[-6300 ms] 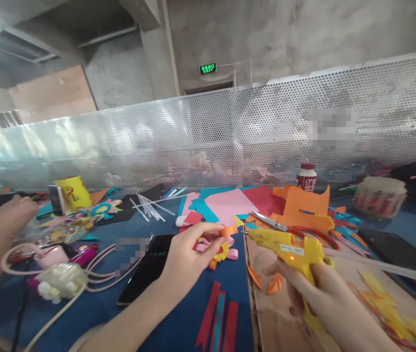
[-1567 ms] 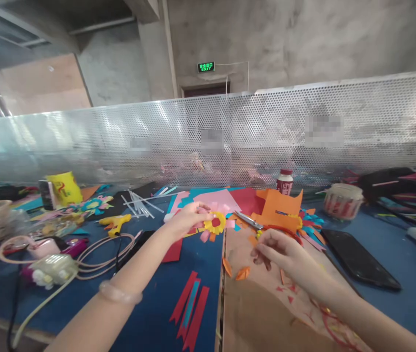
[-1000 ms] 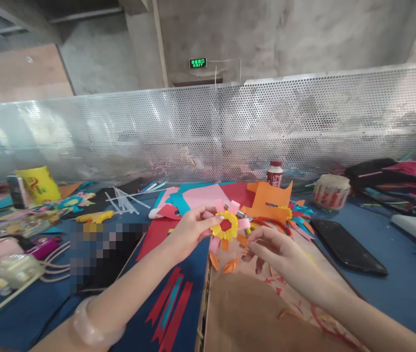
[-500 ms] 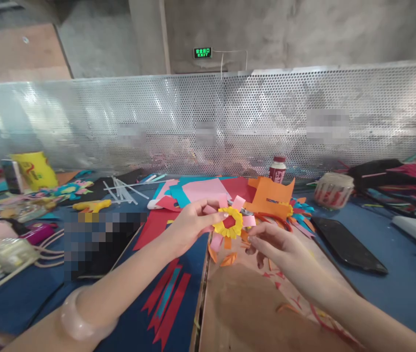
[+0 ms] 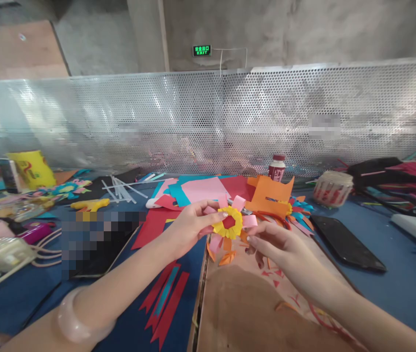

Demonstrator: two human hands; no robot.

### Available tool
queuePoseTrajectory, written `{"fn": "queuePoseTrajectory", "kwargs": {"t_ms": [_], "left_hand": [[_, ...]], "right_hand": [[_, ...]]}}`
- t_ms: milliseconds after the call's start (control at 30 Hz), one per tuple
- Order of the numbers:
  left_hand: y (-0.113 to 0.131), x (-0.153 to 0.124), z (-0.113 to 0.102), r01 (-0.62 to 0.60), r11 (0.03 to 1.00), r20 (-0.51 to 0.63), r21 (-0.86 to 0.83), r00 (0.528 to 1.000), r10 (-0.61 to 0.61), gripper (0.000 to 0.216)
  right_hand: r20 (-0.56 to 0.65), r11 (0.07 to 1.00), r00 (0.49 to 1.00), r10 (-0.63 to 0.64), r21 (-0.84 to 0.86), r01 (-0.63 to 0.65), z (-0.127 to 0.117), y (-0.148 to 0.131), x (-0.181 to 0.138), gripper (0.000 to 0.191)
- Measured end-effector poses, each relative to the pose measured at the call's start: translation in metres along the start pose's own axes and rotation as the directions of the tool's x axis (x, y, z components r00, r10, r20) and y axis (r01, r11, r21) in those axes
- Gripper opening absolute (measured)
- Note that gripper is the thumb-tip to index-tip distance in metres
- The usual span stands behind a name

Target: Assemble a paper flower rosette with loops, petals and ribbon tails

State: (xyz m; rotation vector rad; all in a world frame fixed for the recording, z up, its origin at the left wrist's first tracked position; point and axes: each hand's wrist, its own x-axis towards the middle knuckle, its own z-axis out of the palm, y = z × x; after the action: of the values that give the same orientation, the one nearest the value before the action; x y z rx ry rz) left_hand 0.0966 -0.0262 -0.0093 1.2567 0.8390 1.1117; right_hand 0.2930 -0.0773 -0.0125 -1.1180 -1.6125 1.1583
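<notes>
My left hand (image 5: 188, 225) pinches a paper flower (image 5: 238, 229) above the table, its thumb lying on the yellow fringed ring. The flower has a red centre, and pink loops and orange strips stick out around it. At the flower's right side, my right hand (image 5: 277, 247) has bent fingers at a pink loop and an orange strip. Behind the flower, scissors with orange handles (image 5: 272, 218) lie partly hidden. Just below are loose folded orange paper pieces (image 5: 227, 258) on a brown board (image 5: 237, 303).
Red and blue paper strips (image 5: 166, 303) lie left of the board. Coloured paper sheets (image 5: 206, 189) and cut orange paper (image 5: 272, 193) are behind my hands. A phone (image 5: 347, 243) and a jar (image 5: 333, 189) stand right; a yellow glue gun (image 5: 90, 205) lies left.
My right fingers have come slightly closer against the flower's right edge, and the pink loop there is more curled. The left hand keeps its grip. The view has shifted slightly.
</notes>
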Motion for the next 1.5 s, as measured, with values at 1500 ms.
{"fn": "queuePoseTrajectory", "kwargs": {"t_ms": [1500], "left_hand": [[0.001, -0.005, 0.004, -0.08, 0.991, -0.024, 0.107, 0.996, 0.083, 0.027]], "right_hand": [[-0.066, 0.853, 0.996, 0.059, 0.521, -0.016, 0.007, 0.013, 0.004, 0.018]]}}
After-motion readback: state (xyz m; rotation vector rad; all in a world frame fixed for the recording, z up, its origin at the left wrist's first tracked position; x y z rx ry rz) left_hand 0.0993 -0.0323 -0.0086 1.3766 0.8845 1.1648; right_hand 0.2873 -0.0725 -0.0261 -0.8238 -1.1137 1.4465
